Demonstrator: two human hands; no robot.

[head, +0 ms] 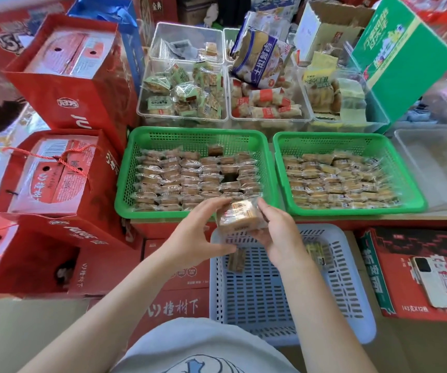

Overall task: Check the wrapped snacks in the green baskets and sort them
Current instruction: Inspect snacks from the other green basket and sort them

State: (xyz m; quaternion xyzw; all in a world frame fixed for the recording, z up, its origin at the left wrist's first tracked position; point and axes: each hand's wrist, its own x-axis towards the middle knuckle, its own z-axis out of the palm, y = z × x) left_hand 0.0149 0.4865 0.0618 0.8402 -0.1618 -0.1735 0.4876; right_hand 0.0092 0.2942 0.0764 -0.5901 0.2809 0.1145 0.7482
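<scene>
Two green baskets stand side by side, the left basket [125,184] and the right basket [416,189], each filled with rows of clear-wrapped brown snacks. One gap shows in the left basket's rows. Between my hands, just in front of the left basket, is a wrapped snack [240,216]. My left hand [203,230] pinches its left edge and my right hand [276,232] grips its right side. Below them sits a pale blue basket [351,292] holding two wrapped snacks [236,261].
Clear bins [183,90] of other wrapped snacks stand behind the green baskets. Red gift bags [66,84] and red cartons crowd the left. A phone [429,281] lies on a red carton at the right. A green box [403,57] leans at the back right.
</scene>
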